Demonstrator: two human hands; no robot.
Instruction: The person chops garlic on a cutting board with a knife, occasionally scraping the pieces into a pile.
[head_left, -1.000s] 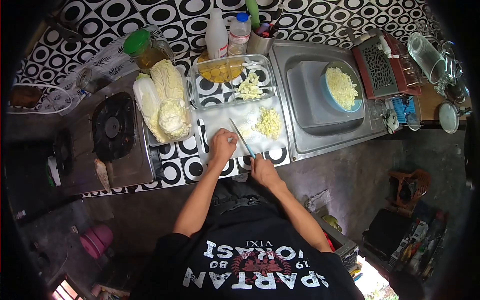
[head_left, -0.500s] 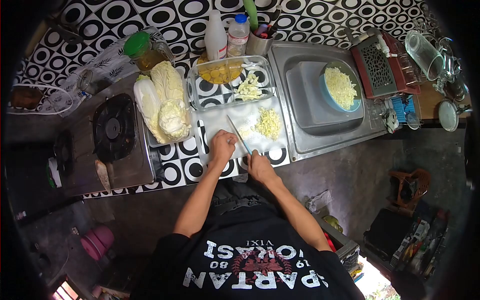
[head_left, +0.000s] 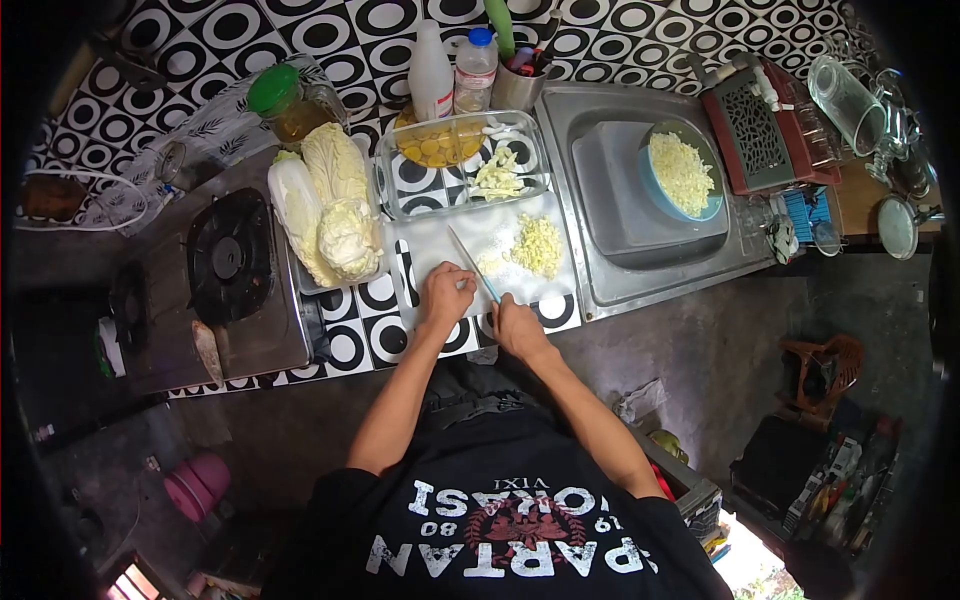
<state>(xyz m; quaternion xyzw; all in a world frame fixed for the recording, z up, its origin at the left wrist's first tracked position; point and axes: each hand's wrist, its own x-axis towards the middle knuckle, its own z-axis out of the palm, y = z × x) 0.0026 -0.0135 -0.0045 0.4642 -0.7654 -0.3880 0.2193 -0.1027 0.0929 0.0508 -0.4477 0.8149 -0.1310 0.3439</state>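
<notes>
My right hand (head_left: 517, 325) is closed around the blue handle of a knife (head_left: 470, 259), its blade slanting up and left over a white cutting board (head_left: 428, 245). Just left of the blade, my left hand (head_left: 447, 292) rests on the board with curled fingers; whatever lies under the fingertips is too small and covered to make out. A pile of finely chopped pale yellow vegetable (head_left: 537, 248) sits on the board's right side, with small bits scattered nearer the blade. Behind the board, a clear divided container (head_left: 400, 212) holds cut pale pieces (head_left: 498, 176) in its right compartment.
Napa cabbages (head_left: 330, 205) fill a tray on the left, beside a gas stove (head_left: 230, 255). To the right, a blue bowl (head_left: 650, 190) of chopped vegetable stands in the steel sink (head_left: 590, 270). Bottles (head_left: 430, 80) and a utensil cup (head_left: 517, 93) line the back.
The knife tip has shifted slightly left and up, and my right hand has risen slightly with it. My left hand stays in nearly the same place.
</notes>
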